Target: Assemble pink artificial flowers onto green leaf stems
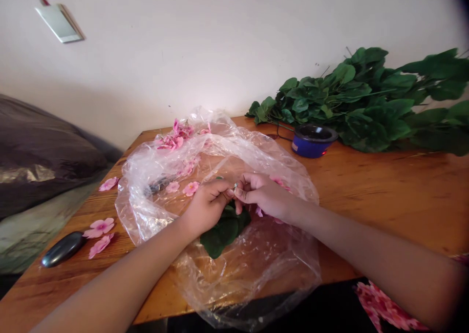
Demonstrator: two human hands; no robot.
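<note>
Nearest my camera, the forearms [366,245] are reaching over the near edge of the table [384,201]. I'm seeing the left hand [207,208] and right hand [266,195] pinching a tiny piece [235,186], too small to identify, above artificial green leaves [224,230] lying on a clear plastic bag [282,269] mid-table, with pink artificial blossoms [170,141] scattering across it.

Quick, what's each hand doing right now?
Left hand: closed, pinching a small item too small to identify.
Right hand: closed, pinching the same small item.
</note>
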